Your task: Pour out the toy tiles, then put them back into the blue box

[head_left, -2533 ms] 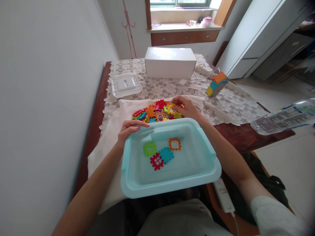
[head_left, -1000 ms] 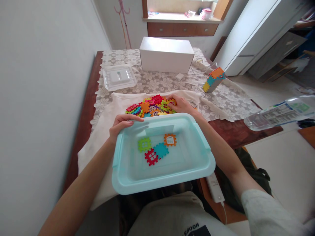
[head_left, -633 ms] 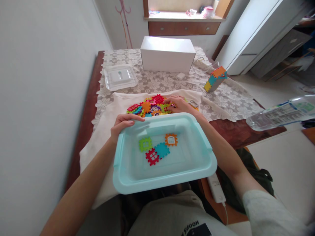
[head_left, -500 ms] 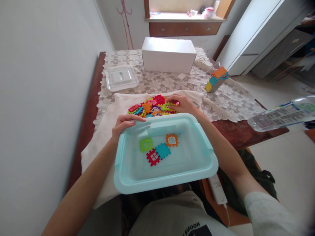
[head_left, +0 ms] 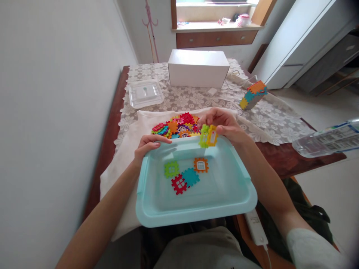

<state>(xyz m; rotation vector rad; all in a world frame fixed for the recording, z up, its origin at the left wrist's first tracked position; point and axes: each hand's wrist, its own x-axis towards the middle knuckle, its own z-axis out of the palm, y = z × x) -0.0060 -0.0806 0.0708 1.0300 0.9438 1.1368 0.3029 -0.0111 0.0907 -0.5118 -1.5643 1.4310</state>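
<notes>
Up from the pile (head_left: 174, 127) since the earlier frame, the right hand (head_left: 224, 122) has brought two pieces to the tub's far rim; nearest the body is that turquoise tub (head_left: 193, 220) itself, probably light, stiff plastic, best held by its broad lip; on its floor lie a red piece (head_left: 179, 184), a blue piece (head_left: 191, 177) touching it, a green piece (head_left: 167, 170) and, just apart, an orange piece (head_left: 201, 164).

At the far left corner, the left hand (head_left: 146, 145) is closed on the rim, thumb and forefinger showing; over the far rim, the right fingers are narrow, pinching a lime piece (head_left: 203, 136) and a yellow piece (head_left: 212, 136) side by side; these look thin, rigid and nearly weightless, perhaps a little slick, so the notched edges should give the surest hold.

Beyond, the pile sits on a white cloth (head_left: 123, 179); its stacked pieces could slide when one is tugged; farther off lie a clear lid (head_left: 146, 93) and a white box (head_left: 198, 76).
</notes>
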